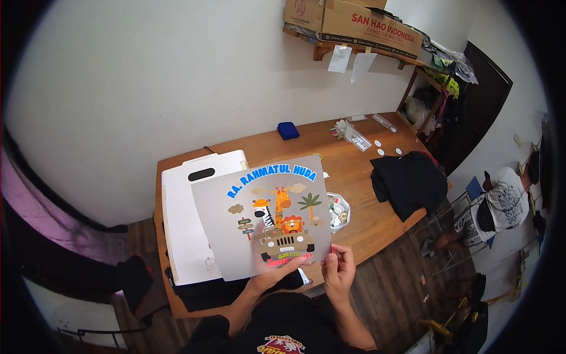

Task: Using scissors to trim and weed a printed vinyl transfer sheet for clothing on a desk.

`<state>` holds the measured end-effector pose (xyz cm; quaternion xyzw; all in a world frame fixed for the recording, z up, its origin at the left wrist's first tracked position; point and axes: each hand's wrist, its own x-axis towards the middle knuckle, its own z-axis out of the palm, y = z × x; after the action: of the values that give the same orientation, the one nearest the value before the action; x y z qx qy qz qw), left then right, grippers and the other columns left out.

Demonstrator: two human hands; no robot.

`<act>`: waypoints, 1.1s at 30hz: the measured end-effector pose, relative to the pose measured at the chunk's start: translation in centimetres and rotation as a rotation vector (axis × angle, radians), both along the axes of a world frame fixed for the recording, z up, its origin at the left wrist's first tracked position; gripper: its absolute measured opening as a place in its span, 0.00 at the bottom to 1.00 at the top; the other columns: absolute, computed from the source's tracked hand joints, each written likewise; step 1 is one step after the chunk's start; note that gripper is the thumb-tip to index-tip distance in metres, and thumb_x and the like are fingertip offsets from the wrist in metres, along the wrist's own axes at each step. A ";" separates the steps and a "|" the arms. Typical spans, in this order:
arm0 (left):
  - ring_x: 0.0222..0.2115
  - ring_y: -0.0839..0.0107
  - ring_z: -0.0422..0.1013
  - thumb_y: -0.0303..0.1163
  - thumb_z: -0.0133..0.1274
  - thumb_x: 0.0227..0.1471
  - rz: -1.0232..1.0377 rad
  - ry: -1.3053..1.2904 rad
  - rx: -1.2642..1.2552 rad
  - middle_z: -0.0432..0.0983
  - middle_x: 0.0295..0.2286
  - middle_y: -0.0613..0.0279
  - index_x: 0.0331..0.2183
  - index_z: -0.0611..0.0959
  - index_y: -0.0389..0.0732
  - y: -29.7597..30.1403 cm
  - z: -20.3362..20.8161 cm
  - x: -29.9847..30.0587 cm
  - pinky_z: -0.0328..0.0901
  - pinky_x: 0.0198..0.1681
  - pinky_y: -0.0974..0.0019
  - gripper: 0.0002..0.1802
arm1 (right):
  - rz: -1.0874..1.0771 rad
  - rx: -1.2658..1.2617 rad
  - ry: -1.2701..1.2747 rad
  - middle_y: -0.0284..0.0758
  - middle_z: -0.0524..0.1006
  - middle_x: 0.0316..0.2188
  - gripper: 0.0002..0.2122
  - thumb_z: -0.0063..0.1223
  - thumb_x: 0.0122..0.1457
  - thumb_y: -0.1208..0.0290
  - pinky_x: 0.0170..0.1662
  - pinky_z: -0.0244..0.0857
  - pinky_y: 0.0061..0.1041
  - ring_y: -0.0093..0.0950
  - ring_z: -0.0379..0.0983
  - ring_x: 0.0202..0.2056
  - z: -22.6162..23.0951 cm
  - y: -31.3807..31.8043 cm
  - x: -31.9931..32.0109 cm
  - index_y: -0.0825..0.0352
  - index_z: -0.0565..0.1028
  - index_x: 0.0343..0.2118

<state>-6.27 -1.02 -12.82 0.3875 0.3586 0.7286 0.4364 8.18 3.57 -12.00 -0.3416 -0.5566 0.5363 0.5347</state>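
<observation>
A greyish translucent transfer film sheet [227, 227] is held up before me, printed with cartoon animals in a brown jeep under an arc of blue lettering. My left hand [272, 278] grips its lower edge, thumb in front and fingers behind the film. At the sheet's lower right corner, my right hand [339, 274] is closed in a pinch. A small red bit shows at its fingertips; what it belongs to is too small to make out. Behind the sheet lies a white flat panel [183, 248] with a black oval slot, partly covered by the film.
On the wooden table [354, 183] are a blue pouch [288, 131], a clear bag of small items [338, 213], white discs [378, 143] and folded black cloth [408, 183]. A cardboard box [371, 29] sits on a wall shelf. Another person [504, 200] is at the right.
</observation>
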 end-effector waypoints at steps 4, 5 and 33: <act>0.41 0.53 0.70 0.11 0.55 0.43 -0.004 0.046 0.112 0.60 0.46 0.43 0.57 0.38 0.43 -0.6 0.3 0.1 0.73 0.39 0.52 0.52 | -0.022 -0.029 0.022 0.26 0.69 0.23 0.06 0.43 0.62 0.70 0.20 0.51 0.08 0.09 0.59 0.19 0.4 -0.9 0.0 0.66 0.66 0.39; 0.41 0.53 0.70 0.11 0.55 0.43 -0.005 0.046 0.115 0.60 0.46 0.43 0.57 0.38 0.43 -0.8 0.1 0.1 0.73 0.39 0.52 0.52 | -0.029 -0.040 0.032 0.26 0.69 0.23 0.06 0.43 0.62 0.70 0.20 0.52 0.08 0.09 0.59 0.20 0.5 -1.2 0.0 0.66 0.66 0.38; 0.40 0.51 0.71 0.10 0.53 0.43 -0.027 -0.062 0.021 0.58 0.47 0.40 0.58 0.39 0.51 -0.3 -0.2 0.5 0.72 0.39 0.49 0.53 | 0.003 0.089 -0.039 0.29 0.69 0.23 0.08 0.43 0.62 0.72 0.19 0.50 0.11 0.11 0.58 0.18 -0.3 -1.0 1.1 0.68 0.65 0.40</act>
<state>-5.79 -1.36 -13.04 0.3738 0.3321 0.7381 0.4530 9.24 2.59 -12.29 -0.3271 -0.5909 0.5050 0.5374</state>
